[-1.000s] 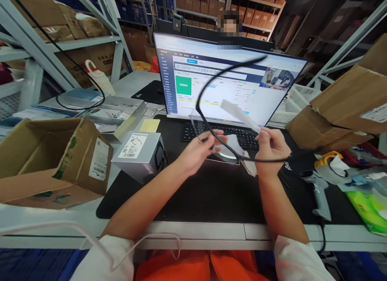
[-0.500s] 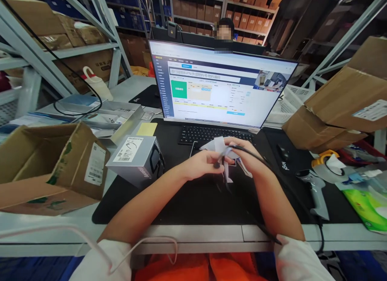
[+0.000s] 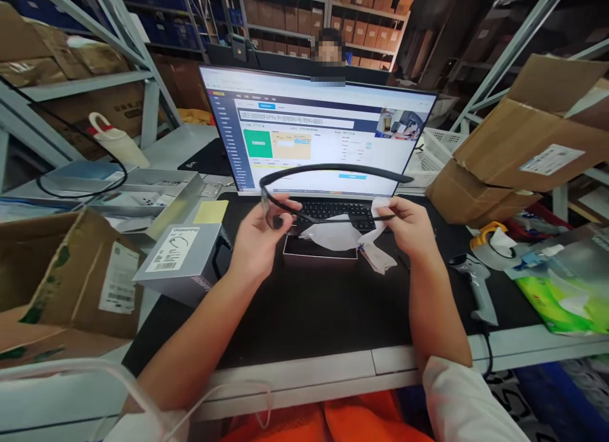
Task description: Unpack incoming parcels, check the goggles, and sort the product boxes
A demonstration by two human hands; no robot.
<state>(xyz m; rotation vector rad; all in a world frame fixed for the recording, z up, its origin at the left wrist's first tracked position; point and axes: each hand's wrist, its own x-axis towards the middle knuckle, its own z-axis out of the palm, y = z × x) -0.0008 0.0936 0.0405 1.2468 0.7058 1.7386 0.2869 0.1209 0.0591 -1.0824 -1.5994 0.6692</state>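
While an orange garment (image 3: pixel 328 423) shows at the near edge, a pale cable (image 3: pixel 92 368) loops across the near left in front of the tabletop's white edge (image 3: pixel 328 373). Beyond that edge spreads a black desk mat (image 3: pixel 314 309), and above it a pair of black-framed glasses (image 3: pixel 333 167) is held in the air between the two hands, temples pointing right. The left hand (image 3: pixel 254 239) is clamped, thumb against fingers, on the front of the frame. The right hand (image 3: pixel 412 223) is pinched on a white slip (image 3: pixel 379 206) at the end of the nearer temple; whether it also grips the temple itself, I cannot tell.

Below the glasses sits a shallow dark box (image 3: pixel 318 250) with white wrapping (image 3: pixel 333 231) on it and a crumpled white piece (image 3: pixel 378 259) at its right side. To the left stand an open cardboard box (image 3: pixel 102 283) and a grey product box (image 3: pixel 190 277); to the right lie a barcode scanner (image 3: pixel 478 290), a green soft pack (image 3: pixel 547 299) and a tape roll (image 3: pixel 504 255).

Farther back are a black keyboard (image 3: pixel 328 208), a yellow note (image 3: pixel 212 212) on the left, a lit monitor (image 3: pixel 328 137) and, on the right, stacked cartons (image 3: pixel 518 128). Behind the monitor is another person (image 3: pixel 328 49), with loaded shelving (image 3: pixel 328 4) farthest away.
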